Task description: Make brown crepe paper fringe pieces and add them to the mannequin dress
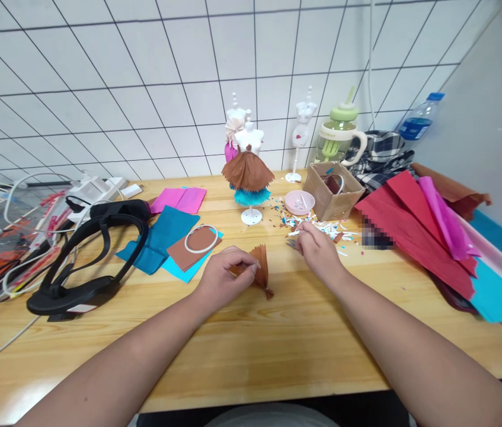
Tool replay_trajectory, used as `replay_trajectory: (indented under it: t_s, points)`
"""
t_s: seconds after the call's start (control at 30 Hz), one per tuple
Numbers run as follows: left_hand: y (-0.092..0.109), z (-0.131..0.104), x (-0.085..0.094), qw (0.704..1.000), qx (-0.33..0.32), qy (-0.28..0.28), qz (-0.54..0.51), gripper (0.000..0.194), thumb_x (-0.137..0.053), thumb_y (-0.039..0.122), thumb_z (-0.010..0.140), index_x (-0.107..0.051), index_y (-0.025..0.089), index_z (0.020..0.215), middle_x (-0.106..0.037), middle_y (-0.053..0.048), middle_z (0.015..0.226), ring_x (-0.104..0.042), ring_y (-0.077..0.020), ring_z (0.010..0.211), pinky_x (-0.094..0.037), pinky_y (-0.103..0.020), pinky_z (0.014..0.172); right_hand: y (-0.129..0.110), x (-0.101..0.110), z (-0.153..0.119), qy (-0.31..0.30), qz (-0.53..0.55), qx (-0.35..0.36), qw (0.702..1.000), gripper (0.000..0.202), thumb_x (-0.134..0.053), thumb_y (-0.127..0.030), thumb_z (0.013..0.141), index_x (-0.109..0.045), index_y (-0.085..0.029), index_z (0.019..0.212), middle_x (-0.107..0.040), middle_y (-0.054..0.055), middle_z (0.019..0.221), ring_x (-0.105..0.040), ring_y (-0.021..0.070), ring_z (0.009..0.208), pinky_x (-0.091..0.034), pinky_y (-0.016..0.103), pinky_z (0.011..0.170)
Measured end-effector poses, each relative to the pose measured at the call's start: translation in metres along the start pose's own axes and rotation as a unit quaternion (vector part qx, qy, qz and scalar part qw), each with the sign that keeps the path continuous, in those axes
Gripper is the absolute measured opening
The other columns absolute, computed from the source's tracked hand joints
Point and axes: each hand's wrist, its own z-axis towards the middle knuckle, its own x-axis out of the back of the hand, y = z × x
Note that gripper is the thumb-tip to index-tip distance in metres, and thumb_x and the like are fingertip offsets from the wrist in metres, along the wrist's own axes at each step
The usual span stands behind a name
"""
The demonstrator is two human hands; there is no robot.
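My left hand [229,274] pinches a pleated piece of brown paper [261,267] above the middle of the wooden table [277,350]; the piece fans out at the top and is gathered at its lower end. To the right, my right hand [315,248] is closed on a small metal tool [293,243], mostly hidden by the fingers. Behind them stands a white mannequin [249,137] wearing a brown and blue pleated paper skirt [248,172]. Scattered paper scraps [333,228] lie just beyond my right hand, near a pink dish [299,203].
A black headset [112,284], folded papers [173,231] and a white ring [201,238] lie left. Behind are a cardboard box [335,198], a green-lidded jug [337,136] and a bare mannequin [301,133]. Red paper [411,219] lies right, below a bottle [422,118].
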Motion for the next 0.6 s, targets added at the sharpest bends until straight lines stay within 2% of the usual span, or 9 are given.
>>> replay_trajectory:
  t_s: [0.17,0.27,0.33,0.4,0.47,0.57,0.6]
  points:
    - [0.002,0.0,0.002,1.0,-0.011,0.002,0.01,0.01,-0.059,0.018,0.077,-0.069,0.019,0.073,-0.07,-0.004,0.074,-0.062,-0.0151,0.069,-0.05,-0.026,0.063,0.015,0.016,0.013,0.061,-0.067,-0.025,0.996,0.026,-0.04,-0.034,0.088,-0.055,-0.023,0.07,-0.057,-0.001,0.059,-0.052,0.0167,0.059,-0.032,0.026,0.055]
    - [0.002,0.0,0.002,1.0,-0.012,0.004,0.013,0.011,-0.059,0.019,0.078,-0.069,0.019,0.074,-0.07,-0.004,0.073,-0.062,-0.015,0.069,-0.05,-0.026,0.063,0.028,0.02,0.02,0.077,-0.085,-0.038,0.993,0.024,-0.046,-0.036,0.086,-0.065,-0.022,0.089,-0.066,0.001,0.069,-0.056,0.0178,0.063,-0.035,0.028,0.058]
    - [0.002,0.0,0.003,1.0,-0.011,0.007,0.016,0.01,-0.059,0.019,0.078,-0.069,0.019,0.074,-0.07,-0.004,0.074,-0.062,-0.0151,0.069,-0.05,-0.026,0.063,0.036,0.019,0.024,0.09,-0.045,-0.047,0.994,0.03,-0.045,-0.031,0.086,-0.065,-0.021,0.105,-0.07,0.003,0.075,-0.059,0.0185,0.067,-0.039,0.029,0.062]
    - [0.002,0.0,0.003,1.0,-0.011,0.009,0.017,0.01,-0.059,0.018,0.078,-0.069,0.019,0.074,-0.07,-0.004,0.074,-0.062,-0.0153,0.07,-0.05,-0.026,0.063,0.042,0.016,0.026,0.087,0.001,-0.056,0.995,0.033,-0.042,-0.028,0.086,-0.064,-0.02,0.11,-0.071,0.003,0.08,-0.059,0.0175,0.065,-0.041,0.03,0.063]
    - [0.001,0.0,0.003,1.0,-0.015,0.012,0.017,0.01,-0.059,0.018,0.078,-0.068,0.019,0.074,-0.07,-0.004,0.074,-0.062,-0.0152,0.069,-0.049,-0.027,0.063,0.041,0.013,0.025,0.092,0.035,-0.056,0.994,0.034,-0.043,-0.028,0.086,-0.065,-0.019,0.11,-0.072,0.005,0.087,-0.058,0.0163,0.065,-0.043,0.03,0.063]
    - [0.0,0.0,0.003,0.999,-0.033,0.021,0.017,0.01,-0.059,0.017,0.079,-0.069,0.019,0.075,-0.07,-0.004,0.073,-0.062,-0.0153,0.069,-0.049,-0.027,0.064,0.026,0.01,0.018,0.106,0.059,-0.028,0.992,0.033,-0.051,-0.034,0.084,-0.066,-0.018,0.11,-0.071,0.006,0.092,-0.059,0.0166,0.071,-0.044,0.03,0.065]
    - [0.0,0.0,0.003,0.999,-0.041,0.024,0.017,0.01,-0.059,0.017,0.079,-0.069,0.019,0.076,-0.07,-0.004,0.073,-0.062,-0.0155,0.069,-0.049,-0.028,0.065,0.019,0.009,0.014,0.086,0.065,-0.011,0.994,0.032,-0.053,-0.036,0.084,-0.067,-0.018,0.106,-0.071,0.005,0.09,-0.059,0.0166,0.071,-0.045,0.03,0.065]
